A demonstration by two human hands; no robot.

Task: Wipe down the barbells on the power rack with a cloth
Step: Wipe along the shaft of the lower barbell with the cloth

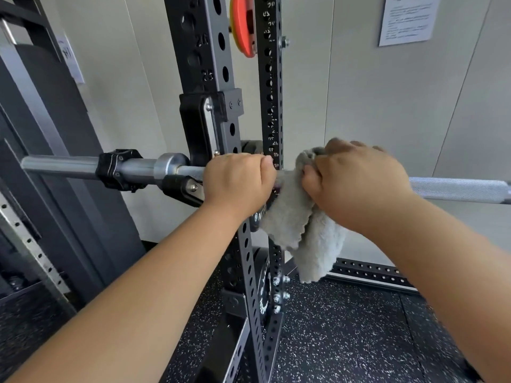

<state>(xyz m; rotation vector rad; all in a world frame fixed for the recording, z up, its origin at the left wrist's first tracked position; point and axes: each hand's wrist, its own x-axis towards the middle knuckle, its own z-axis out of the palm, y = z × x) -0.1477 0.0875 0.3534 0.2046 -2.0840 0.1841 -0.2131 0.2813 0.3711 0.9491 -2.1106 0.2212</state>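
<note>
A steel barbell (456,189) lies across the black power rack (206,64), resting in a J-hook (184,189) at the left upright. My left hand (237,181) grips the bare shaft just right of the hook. My right hand (356,181) grips a grey fluffy cloth (301,222) wrapped round the shaft right beside the left hand. The cloth's loose ends hang down below the bar. A black collar (116,170) sits on the sleeve at the left.
A second perforated upright (272,92) stands behind the bar, with an orange plate (242,26) stored high on it. Black plates (262,286) hang low on the rack. A rack base rail (370,272) crosses the speckled rubber floor (345,327). A grey wall is close behind.
</note>
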